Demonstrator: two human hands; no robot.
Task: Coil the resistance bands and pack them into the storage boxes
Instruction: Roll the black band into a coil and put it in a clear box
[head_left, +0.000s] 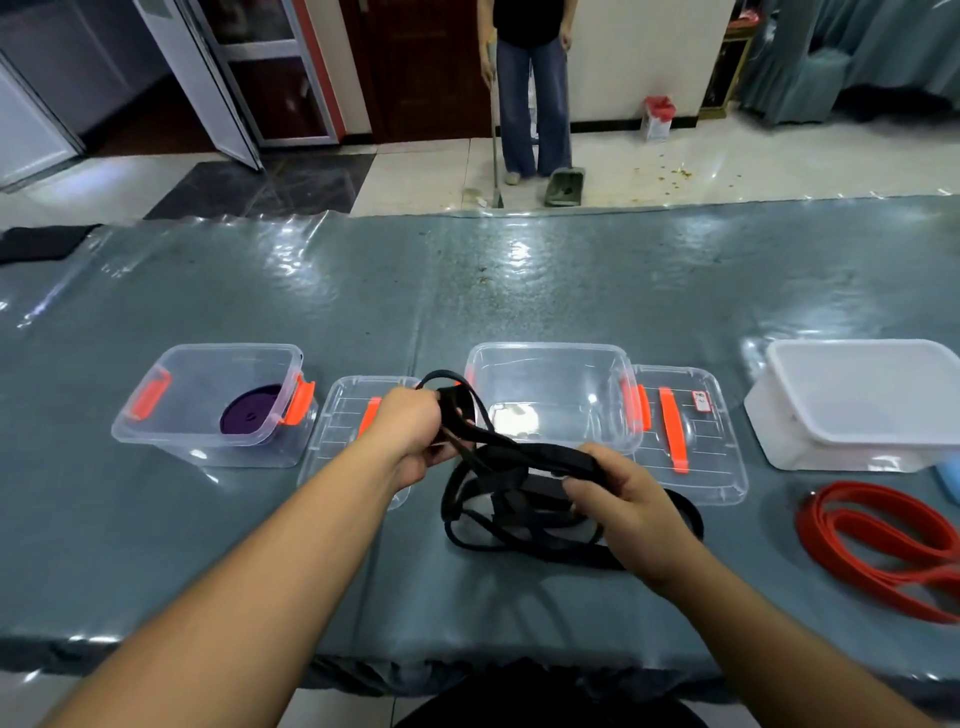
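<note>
Grey-green cloth under a clear glossy plastic sheet covers the long table (208, 545), on which everything is laid out. Farthest right a white opaque box (857, 415) is seen, and near it a red resistance band (883, 545) lies in loose flat loops on the cloth. At the left a clear storage box (171, 431) with orange latches is found, and a purple band (249, 415), wound into a tight flat coil, rests on its floor. A second clear box (556, 364) with orange latches stands at the centre, far of the hands, and a clear lid (722, 467) with an orange handle lies just right of it; another clear lid (337, 415) lies between the two clear boxes. Over the centre of the table a black resistance band (498, 467) is held up: it is a flat, matte strap, tangled into several uneven loops, some hanging onto the cloth. The left hand (415, 436) is curled round a small bunched coil of it, and the right hand (623, 499) pinches a stretch of strap between thumb and fingers. Beyond the table a standing person (530, 104) with a broom and a dustpan (563, 187) is seen on the tiled floor.
</note>
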